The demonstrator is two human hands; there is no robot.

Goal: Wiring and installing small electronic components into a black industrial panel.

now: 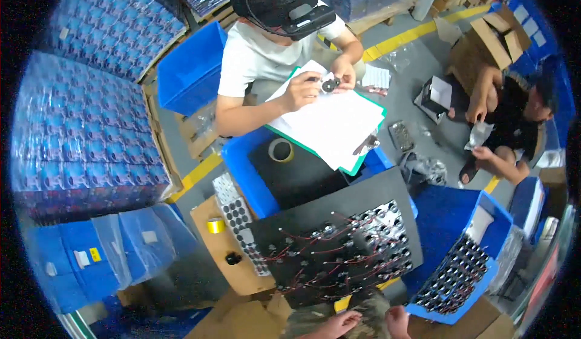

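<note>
Curling near black board [339, 204], left hand [342, 324], right hand [397, 321], closure and contents unclear

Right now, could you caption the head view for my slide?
Bare left hand and right hand near a flat black board bearing small round parts with red wires.

Warehouse-like workshop with wrapped carton stacks [91, 127] and blue bins [189, 76].

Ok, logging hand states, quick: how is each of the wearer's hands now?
Left hand: loosely curled; can't tell if holding anything.
Right hand: closed; contents can't be told.
</note>
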